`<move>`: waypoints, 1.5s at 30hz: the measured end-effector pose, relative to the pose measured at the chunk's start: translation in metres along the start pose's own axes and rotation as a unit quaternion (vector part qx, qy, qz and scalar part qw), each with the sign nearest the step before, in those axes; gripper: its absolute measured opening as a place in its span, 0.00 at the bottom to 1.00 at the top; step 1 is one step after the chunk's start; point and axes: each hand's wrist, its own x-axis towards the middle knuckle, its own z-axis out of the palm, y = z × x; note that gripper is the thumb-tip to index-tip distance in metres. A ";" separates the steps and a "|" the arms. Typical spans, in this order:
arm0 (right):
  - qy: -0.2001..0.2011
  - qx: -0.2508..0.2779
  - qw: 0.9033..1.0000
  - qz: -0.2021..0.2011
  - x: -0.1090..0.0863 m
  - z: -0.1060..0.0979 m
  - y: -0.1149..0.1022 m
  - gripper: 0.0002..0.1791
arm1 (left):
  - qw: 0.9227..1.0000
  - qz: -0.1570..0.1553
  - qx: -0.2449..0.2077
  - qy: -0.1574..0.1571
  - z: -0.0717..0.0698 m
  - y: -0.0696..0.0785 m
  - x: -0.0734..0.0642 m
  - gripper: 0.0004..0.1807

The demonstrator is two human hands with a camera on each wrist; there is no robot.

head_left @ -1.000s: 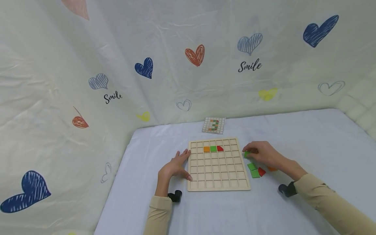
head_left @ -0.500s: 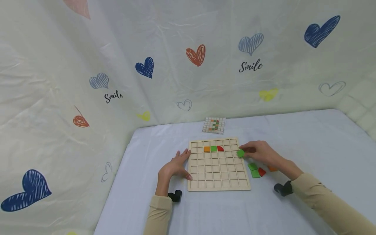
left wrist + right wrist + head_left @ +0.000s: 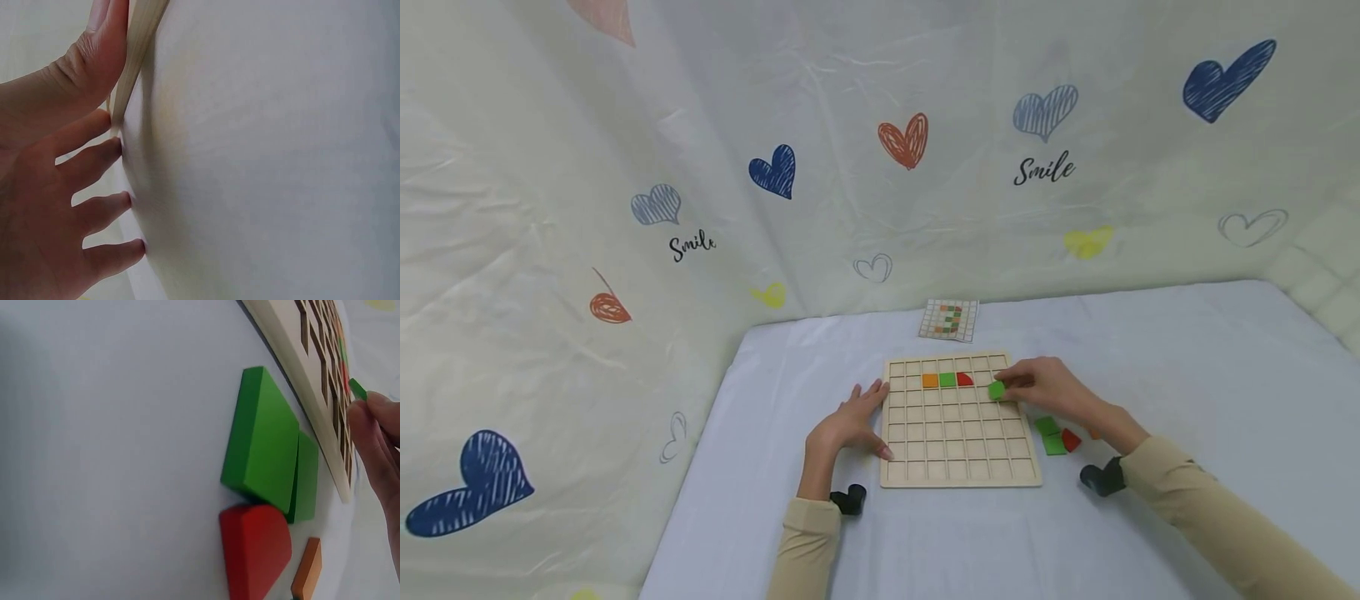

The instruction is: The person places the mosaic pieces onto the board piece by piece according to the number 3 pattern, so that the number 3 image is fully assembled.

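My tabletop (image 3: 940, 542), wooden board (image 3: 955, 432), two hands, one green tile up.
Left hand (image 3: 844, 425): fingers spread, gripping nothing, touching the wooden board's 9 o'clock edge; light steady pressure there should stop skidding. Right hand (image 3: 1048, 387): fingertips pinch the green tile (image 3: 996, 390), raised over the wooden board's 2 o'clock side, near the red piece (image 3: 965, 379) at 12. I'd square its edges to the grid, lower it flat, let go only once seated.

One board (image 3: 954, 432), one card (image 3: 948, 320), four green tiles (image 3: 947, 379), two red tiles (image 3: 964, 380), two orange tiles (image 3: 930, 381)
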 end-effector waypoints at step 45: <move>-0.023 -0.063 0.992 -0.107 0.033 0.024 -0.012 0.13 | 1.000 0.000 -0.011 -0.001 0.000 -0.004 0.001 0.66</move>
